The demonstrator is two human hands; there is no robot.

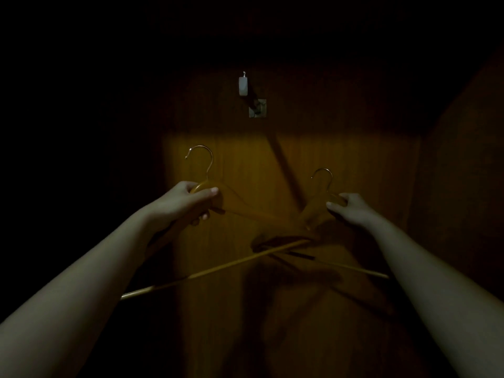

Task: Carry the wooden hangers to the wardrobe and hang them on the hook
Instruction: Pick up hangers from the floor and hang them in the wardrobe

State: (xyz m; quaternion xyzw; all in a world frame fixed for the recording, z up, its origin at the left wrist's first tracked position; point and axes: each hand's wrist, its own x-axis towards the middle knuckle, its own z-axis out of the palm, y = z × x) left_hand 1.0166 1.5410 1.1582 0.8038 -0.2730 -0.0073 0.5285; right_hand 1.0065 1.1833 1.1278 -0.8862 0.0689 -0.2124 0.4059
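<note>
Two wooden hangers are held up inside a dim wardrobe, one in each hand. The left hand point(188, 199) is curled round the top of the left hanger point(203, 186), with the thumb laid across the front of the wood and the fingers wrapped behind. That hanger's metal loop stands just above the knuckles. The right hand point(347, 207) pinches the right hanger point(317, 207) at its shoulder, thumb in front and fingers behind. Its loop rises just to the inner side of the hand, a little lower than the other loop.

Both hangers are tilted — their lower bars are seen crossing below and between the two hands, though in the poor light it cannot be told for certain which bar lies in front.

The wall hook point(244, 84) is mounted on the wardrobe's back panel point(341, 154), well above the hands and between them (somewhat nearer the left one). It is touched by neither hanger. A lit patch of the panel is seen behind the hands, and blurred shadows are thrown on it below the wrists. Both forearms are bare and stretched forward — the left from the lower left corner, the right from the lower right.
</note>
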